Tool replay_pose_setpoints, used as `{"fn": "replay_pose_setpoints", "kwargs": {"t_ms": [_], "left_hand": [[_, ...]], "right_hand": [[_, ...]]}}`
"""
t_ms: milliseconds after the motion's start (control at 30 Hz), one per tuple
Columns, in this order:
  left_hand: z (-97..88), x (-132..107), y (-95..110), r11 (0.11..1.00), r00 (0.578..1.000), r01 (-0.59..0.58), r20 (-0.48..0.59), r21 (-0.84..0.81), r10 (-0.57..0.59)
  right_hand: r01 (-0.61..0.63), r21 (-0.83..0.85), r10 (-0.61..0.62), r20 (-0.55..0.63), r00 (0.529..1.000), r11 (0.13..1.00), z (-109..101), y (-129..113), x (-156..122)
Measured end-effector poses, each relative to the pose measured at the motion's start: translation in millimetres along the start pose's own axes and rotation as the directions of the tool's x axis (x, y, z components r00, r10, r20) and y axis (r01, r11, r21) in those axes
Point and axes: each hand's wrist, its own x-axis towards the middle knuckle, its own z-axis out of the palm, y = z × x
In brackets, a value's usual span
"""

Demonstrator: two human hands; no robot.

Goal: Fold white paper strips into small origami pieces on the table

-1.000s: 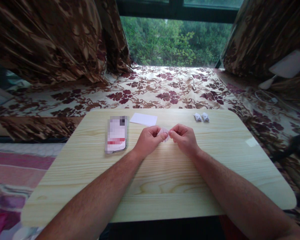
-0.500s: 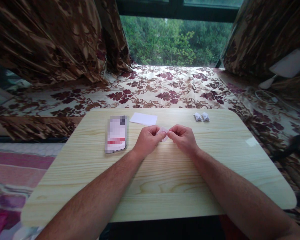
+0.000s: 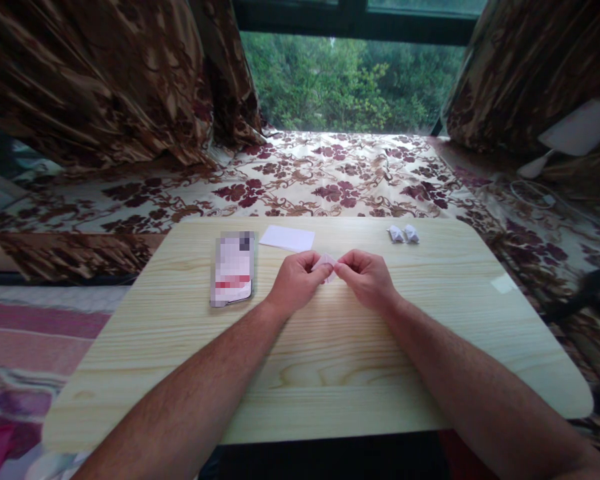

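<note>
A small folded piece of white paper is held between my two hands, above the middle of the wooden table. My left hand pinches it from the left, thumb on top. From the right, my right hand grips its edge between thumb and forefinger. Fingers cover part of the paper, so its full shape is hidden. Just beyond my left hand lies white paper, flat on the table. Two small folded white paper pieces sit side by side at the back right.
To the left of my left hand lies a phone, partly blurred out. Behind the table runs a ledge with a flowered cloth below a window. A white lamp stands on the right, with a cable near it.
</note>
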Motion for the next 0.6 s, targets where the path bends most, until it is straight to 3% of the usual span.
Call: {"fn": "replay_pose_setpoints", "kwargs": {"t_ms": [400, 600], "left_hand": [[-0.6, 0.7, -2.4, 0.998, 1.0, -0.017, 0.022, -0.057, 0.018], [-1.0, 0.7, -1.2, 0.995, 0.999, -0.023, 0.019, -0.092, 0.025]], "right_hand": [[0.005, 0.064, -0.008, 0.039, 0.999, 0.998, 0.0, -3.7, -2.1], [0.005, 0.054, -0.005, -0.008, 1.0, 0.999, 2.8, -4.4, -3.0]]}}
